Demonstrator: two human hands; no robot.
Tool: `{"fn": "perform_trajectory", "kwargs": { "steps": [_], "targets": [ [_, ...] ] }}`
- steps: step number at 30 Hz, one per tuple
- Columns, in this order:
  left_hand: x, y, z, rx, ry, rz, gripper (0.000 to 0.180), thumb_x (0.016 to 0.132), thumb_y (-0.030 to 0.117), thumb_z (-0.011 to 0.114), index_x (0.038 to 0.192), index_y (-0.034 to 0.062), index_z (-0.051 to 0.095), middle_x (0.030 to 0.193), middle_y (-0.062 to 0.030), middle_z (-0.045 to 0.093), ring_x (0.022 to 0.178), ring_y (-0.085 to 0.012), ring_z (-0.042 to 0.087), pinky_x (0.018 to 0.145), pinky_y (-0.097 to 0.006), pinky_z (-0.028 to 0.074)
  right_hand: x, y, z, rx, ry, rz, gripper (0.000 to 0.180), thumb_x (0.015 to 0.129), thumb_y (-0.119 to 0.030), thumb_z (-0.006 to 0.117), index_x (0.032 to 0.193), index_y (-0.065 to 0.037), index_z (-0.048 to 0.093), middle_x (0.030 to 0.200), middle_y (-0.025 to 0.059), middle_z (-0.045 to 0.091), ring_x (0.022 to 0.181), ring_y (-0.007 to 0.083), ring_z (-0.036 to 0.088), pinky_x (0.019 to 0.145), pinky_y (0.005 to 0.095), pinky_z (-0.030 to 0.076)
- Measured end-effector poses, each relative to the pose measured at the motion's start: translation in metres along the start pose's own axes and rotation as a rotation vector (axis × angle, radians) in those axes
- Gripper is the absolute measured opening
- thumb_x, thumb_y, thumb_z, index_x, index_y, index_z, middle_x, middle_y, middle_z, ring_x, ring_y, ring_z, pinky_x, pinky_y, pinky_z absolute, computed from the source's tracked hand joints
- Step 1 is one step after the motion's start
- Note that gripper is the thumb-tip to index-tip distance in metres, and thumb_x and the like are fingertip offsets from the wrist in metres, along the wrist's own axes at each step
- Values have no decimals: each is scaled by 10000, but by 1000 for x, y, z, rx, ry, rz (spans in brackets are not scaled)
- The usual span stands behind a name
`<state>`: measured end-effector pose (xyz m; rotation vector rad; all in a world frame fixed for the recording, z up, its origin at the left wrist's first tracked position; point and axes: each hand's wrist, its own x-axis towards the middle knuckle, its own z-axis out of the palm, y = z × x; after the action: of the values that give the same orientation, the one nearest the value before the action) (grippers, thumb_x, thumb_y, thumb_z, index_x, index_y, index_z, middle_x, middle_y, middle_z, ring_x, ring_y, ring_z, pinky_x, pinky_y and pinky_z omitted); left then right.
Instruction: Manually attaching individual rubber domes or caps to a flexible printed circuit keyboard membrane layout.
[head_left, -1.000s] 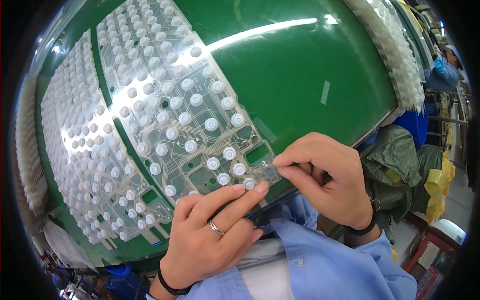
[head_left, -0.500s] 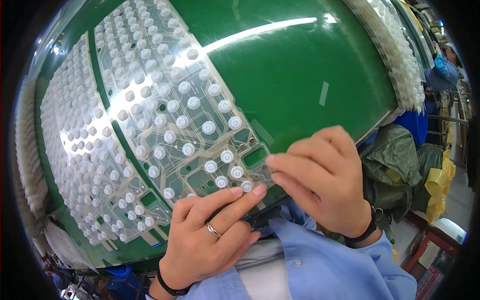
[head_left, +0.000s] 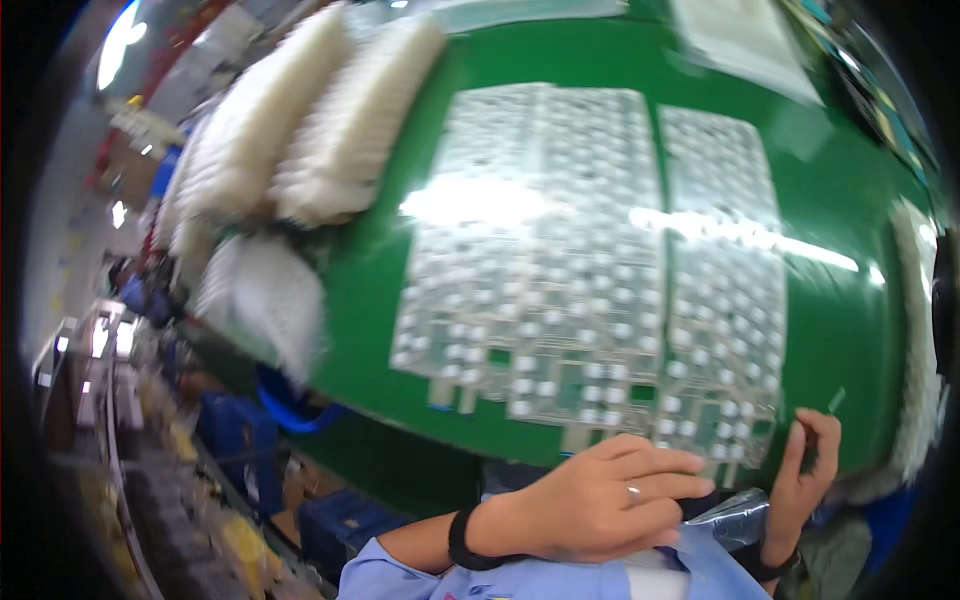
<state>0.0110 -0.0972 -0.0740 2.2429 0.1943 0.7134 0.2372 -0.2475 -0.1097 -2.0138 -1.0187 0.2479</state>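
Observation:
Three clear membrane circuit sheets with rows of white domes lie flat on the green tabletop: a left sheet [head_left: 478, 240], a middle sheet [head_left: 597, 240] close against it, and a right sheet [head_left: 722, 260] across a narrow gap. My left hand [head_left: 610, 500] is at the near edge of the right sheet, fingers stretched out to the right, with nothing visible in it. My right hand [head_left: 812, 470] is beside that sheet's near right corner, thumb and forefinger curled together at the tips. Blur hides whether anything small is between them.
Tall stacks of white domed sheets [head_left: 360, 120] stand at the far left, with a translucent bag [head_left: 265, 300] nearer. Another stack [head_left: 915, 340] lines the right edge. Blue bins [head_left: 240, 440] sit below the table's left side. Clear plastic [head_left: 740, 512] lies by my lap.
The view has swung left and back, bringing the left stacks and a third sheet into sight. My left fingers have straightened, and my right hand is now off the sheet's near right corner.

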Motion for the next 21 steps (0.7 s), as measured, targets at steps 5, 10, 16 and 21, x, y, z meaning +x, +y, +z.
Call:
{"fn": "perform_trajectory", "kwargs": {
  "steps": [5,10,16,21],
  "targets": [
    [-106,9,-130,429,685,-599,320,1025,227,406,974,-7,618,855,-93,699,707,-171,645,650,-294,514,-9,-41,22,34,-119,-218,166,938,15,464,1062,36,573,1116,149,588,1147,284,530,1015,381,374],
    [-219,-33,-302,1054,1064,-618,326,995,210,506,1201,-21,609,1094,-151,685,999,-241,661,875,-327,493,-1,-67,34,-76,-376,-323,293,938,-8,450,1208,22,560,1367,188,499,1363,372,375,1120,457,272],
    [-297,-108,-376,1185,548,-976,340,925,195,584,1213,16,614,1198,-208,630,1139,-378,577,991,-394,432,0,-77,45,-283,-444,-307,392,904,-74,509,1289,-8,536,1472,166,413,1422,378,266,1153,471,199],
    [-225,-98,-302,971,615,-894,385,886,179,619,1226,0,596,1287,-209,583,1238,-370,515,1047,-405,381,-1,-82,50,-372,-404,-280,391,916,-86,495,1298,-11,529,1479,165,400,1424,375,261,1155,468,192]
  ]
}}
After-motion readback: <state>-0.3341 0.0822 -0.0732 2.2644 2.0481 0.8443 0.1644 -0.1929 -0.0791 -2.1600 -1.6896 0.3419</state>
